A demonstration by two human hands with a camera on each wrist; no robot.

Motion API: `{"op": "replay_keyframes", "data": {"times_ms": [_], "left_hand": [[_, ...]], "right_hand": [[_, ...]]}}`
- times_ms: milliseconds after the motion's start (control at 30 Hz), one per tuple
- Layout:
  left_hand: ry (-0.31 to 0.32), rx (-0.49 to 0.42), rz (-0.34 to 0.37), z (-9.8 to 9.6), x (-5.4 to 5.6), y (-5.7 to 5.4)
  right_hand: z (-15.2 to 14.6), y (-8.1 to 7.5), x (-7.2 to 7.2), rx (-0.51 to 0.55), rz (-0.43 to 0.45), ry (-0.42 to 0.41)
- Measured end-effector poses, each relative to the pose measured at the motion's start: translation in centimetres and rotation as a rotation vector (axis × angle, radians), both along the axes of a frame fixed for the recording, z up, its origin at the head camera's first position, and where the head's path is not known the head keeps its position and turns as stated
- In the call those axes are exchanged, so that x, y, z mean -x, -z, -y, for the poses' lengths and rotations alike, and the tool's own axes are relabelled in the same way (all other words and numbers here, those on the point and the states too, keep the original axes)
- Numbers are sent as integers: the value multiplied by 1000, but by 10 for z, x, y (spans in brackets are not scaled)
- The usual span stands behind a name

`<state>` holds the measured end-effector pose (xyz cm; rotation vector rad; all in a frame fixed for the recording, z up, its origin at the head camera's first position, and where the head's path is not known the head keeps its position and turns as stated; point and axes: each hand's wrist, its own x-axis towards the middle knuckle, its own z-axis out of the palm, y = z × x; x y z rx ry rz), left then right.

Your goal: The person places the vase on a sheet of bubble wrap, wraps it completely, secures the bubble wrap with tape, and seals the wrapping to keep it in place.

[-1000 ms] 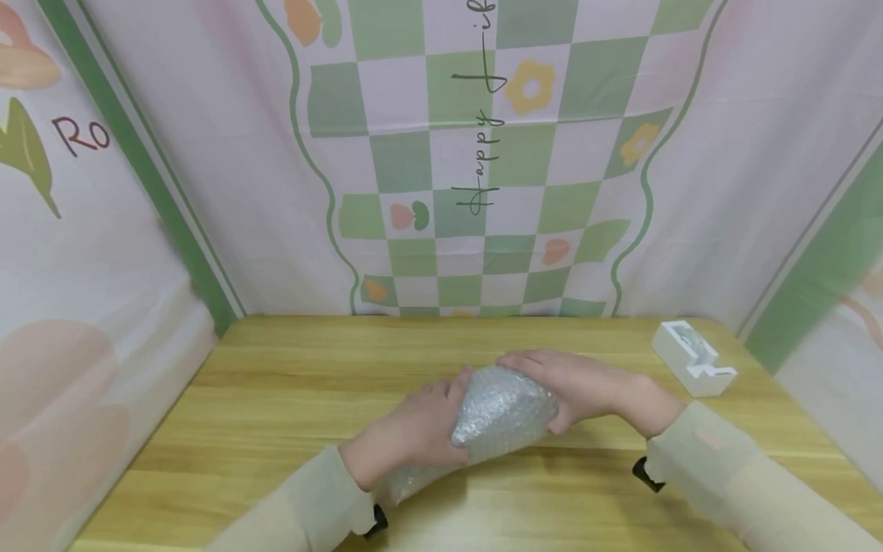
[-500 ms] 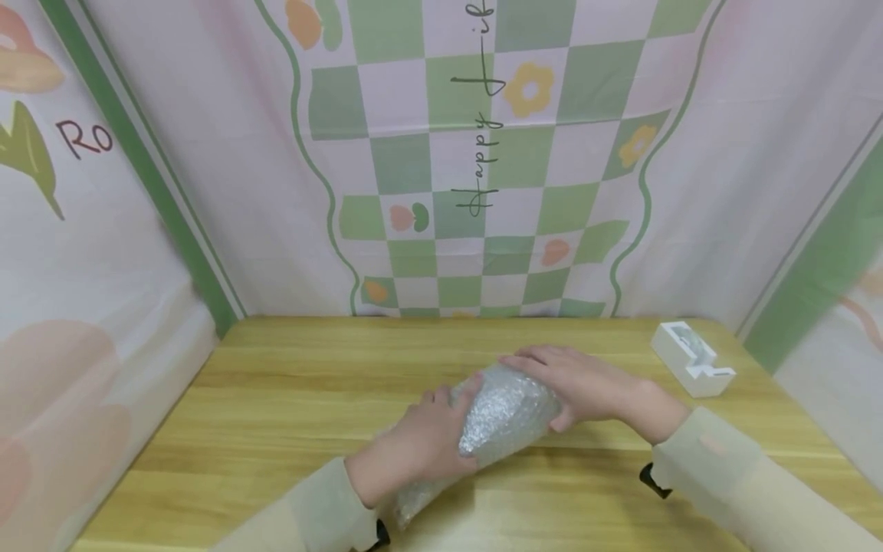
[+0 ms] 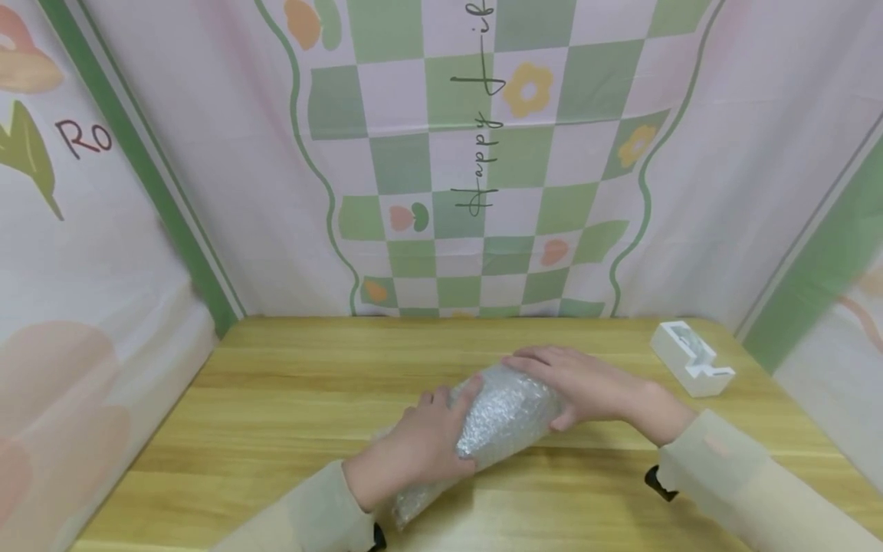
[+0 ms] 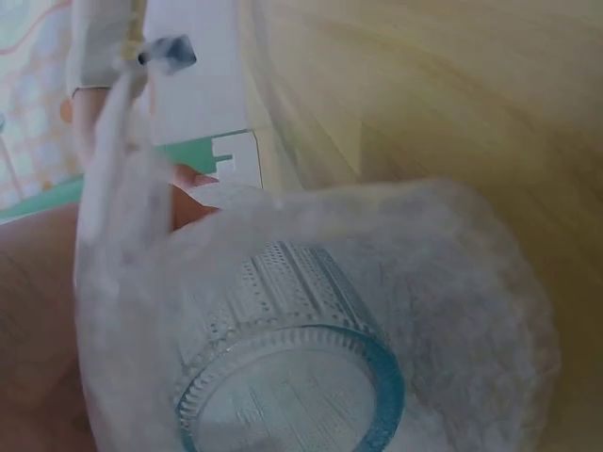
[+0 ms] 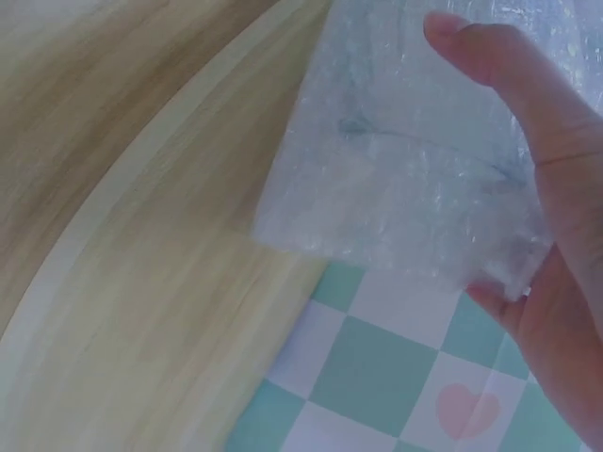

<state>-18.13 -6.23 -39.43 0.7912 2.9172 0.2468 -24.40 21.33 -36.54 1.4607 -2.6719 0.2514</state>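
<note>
A roll of bubble wrap (image 3: 510, 418) lies slantwise over the table's middle in the head view. Inside its open near end, the left wrist view shows a ribbed clear glass (image 4: 292, 386) with a bluish rim edge. My left hand (image 3: 424, 445) grips the near half of the roll from the left, thumb and fingers spread around it. At the far right end, my right hand (image 3: 586, 385) holds the wrap between thumb and fingers. The right wrist view shows the thumb on the side of the wrap (image 5: 396, 188) and a fingertip at its end edge.
A white tape dispenser (image 3: 693, 360) stands at the back right of the wooden table (image 3: 276, 399). Behind the table hangs a checked cloth backdrop (image 3: 458, 253), with more printed cloth on both sides.
Over the second, my left hand has moved slightly right with the roll, and the roll's near end has swung a little toward the front. My right hand has shifted slightly right.
</note>
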Motion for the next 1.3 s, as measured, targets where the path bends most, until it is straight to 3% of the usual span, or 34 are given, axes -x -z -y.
{"op": "replay_keyframes", "data": {"times_ms": [267, 733, 1100, 1300], "left_hand": [[-16, -11, 21, -1, 0, 0], [-4, -14, 44, 0, -4, -3], [-12, -12, 39, 0, -4, -4], [-14, -11, 31, 0, -5, -2]], "right_hand": [[-14, 3, 8, 34, -85, -17], [-41, -12, 1, 59, 18, 132], [-66, -29, -7, 72, 6, 211], [-77, -32, -12, 150, 18, 246]]}}
